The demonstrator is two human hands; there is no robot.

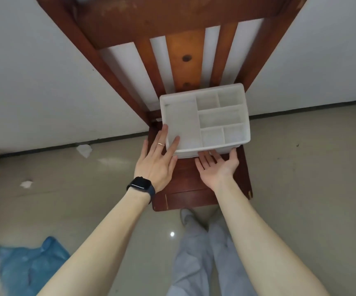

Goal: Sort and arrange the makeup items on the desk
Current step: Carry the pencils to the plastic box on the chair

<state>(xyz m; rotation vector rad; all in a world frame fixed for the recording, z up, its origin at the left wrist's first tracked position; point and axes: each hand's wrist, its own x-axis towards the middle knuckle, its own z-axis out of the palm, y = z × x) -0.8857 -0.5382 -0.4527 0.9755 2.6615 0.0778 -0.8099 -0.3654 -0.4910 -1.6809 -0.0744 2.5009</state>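
Tray: white plastic organiser tray (182,116), one long compartment and five smaller ones, all bare, sitting on the seat of a brown wooden chair (185,189), towards the backrest.
Left side: left hand (155,165) palm down, fingers (174,144) straight and spread, tips resting over the tray's near-left rim and into the long compartment; nothing gripped. Black smartwatch (140,185) on the wrist, thin gold ring (161,144) on one finger.
Right side: right hand (217,167) palm up, fingers straight, tips at or just under the tray's front lip; nothing clasped; impossible to tell whether any weight is borne.
Makeup and desk: none in view.
Floor: blue plastic bag (32,265) at lower left, crumpled white paper (84,150) near the wall.
Step in hand, as judged: taking hold of the tray to lift it off the seat.
Doing it well: slide the right fingers fully beneath the base before lifting; hook the left fingers over the side wall rather than pressing down into the compartment; raise both sides together and level; clear the seat's front edge before turning away.
Risk: light, shallow plastic, likely to tip or flex if raised from one corner only.
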